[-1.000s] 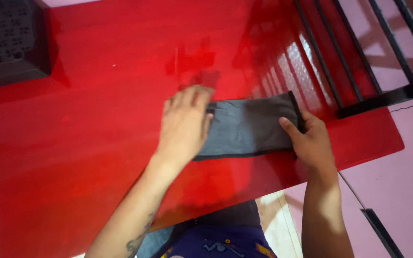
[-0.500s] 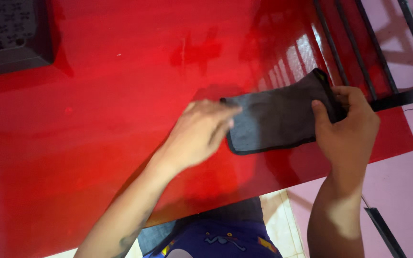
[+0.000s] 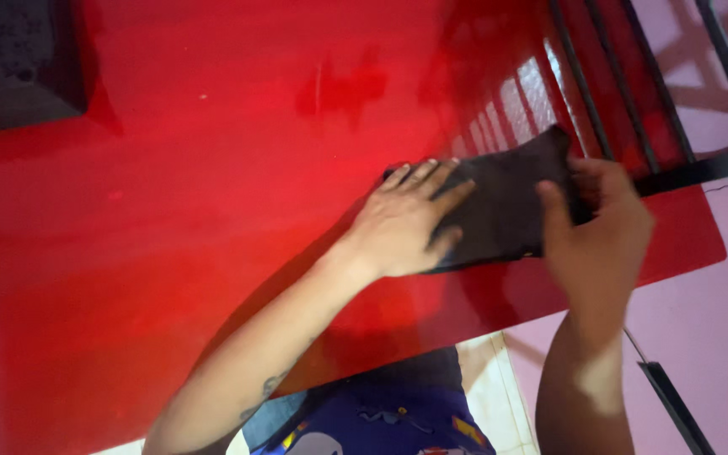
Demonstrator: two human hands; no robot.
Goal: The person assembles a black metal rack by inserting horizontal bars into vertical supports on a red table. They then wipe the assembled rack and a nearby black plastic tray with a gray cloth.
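Note:
A dark grey folded cloth (image 3: 507, 198) lies on the glossy red table (image 3: 212, 211), near its right front corner. My left hand (image 3: 406, 219) rests flat on the cloth's left half, fingers spread. My right hand (image 3: 596, 223) grips the cloth's right end, with the thumb on top and the fingers underneath, lifting that end a little off the table.
A black perforated box (image 3: 10, 67) stands at the table's far left. Black metal bars (image 3: 634, 84) run along the right side by a pink wall (image 3: 718, 337). A dark rod (image 3: 671, 404) leans below the table's right edge.
The cloth has slid to the right and turned. My right hand moved from pressing its right end to gripping and raising it. My left hand followed and lies flat on it.

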